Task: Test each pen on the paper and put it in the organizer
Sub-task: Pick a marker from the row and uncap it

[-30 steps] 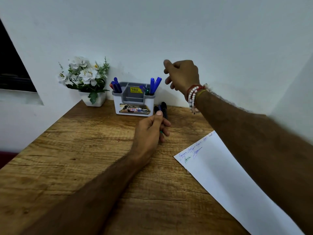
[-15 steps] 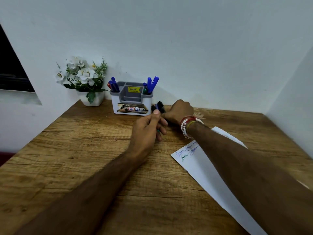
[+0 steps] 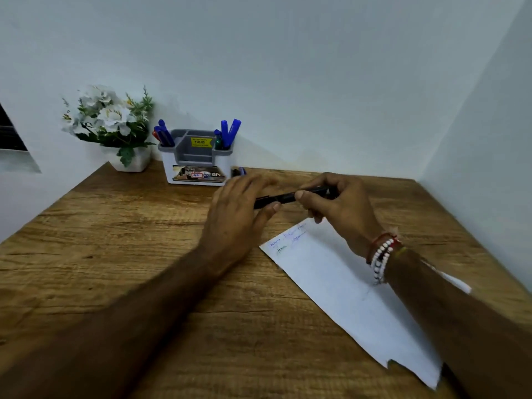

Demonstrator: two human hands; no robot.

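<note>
Black pen point(image 3: 283, 197): centre of frame, level, spanning both hands.
Right hand point(image 3: 342, 205): fingers curled round its right end.
Left hand point(image 3: 241, 210): thumb and fingers pinching its left end.

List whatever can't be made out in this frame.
Head view only:
- Ends of the black pen: covered by the left hand and right hand.
- Left hand's grip: motion-blurred.
- Scribbles on the paper: too small to read.
- Count of loose pens beside the organizer: hidden by the left hand.

Matt wood-grain table point(image 3: 121, 254), plastic organizer point(image 3: 195, 161)
</note>
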